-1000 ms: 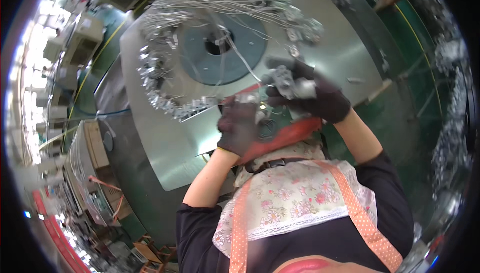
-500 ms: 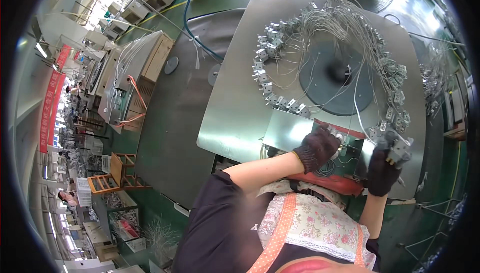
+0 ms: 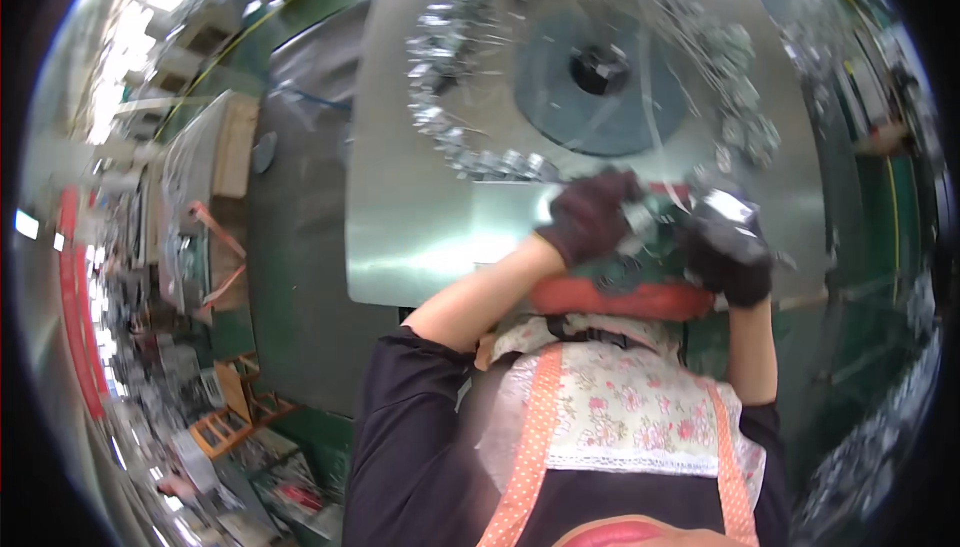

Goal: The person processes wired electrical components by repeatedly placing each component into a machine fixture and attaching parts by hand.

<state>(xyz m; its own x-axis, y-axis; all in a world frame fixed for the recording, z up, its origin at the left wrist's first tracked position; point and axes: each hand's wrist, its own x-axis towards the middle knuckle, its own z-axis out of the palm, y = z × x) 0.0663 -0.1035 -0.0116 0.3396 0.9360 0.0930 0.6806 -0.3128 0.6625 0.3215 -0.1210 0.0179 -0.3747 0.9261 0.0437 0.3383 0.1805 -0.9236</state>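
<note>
While your right hand (image 3: 735,265) is working: clutching shiny metal part (image 3: 729,211), jutting from its far side.
Left hand (image 3: 592,215): blur is hiding your grip; can't tell.

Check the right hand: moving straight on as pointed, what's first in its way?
Likely the cluster of metal parts on the table, beyond the right hand and its held shiny part; blur leaves depth unclear.
</note>
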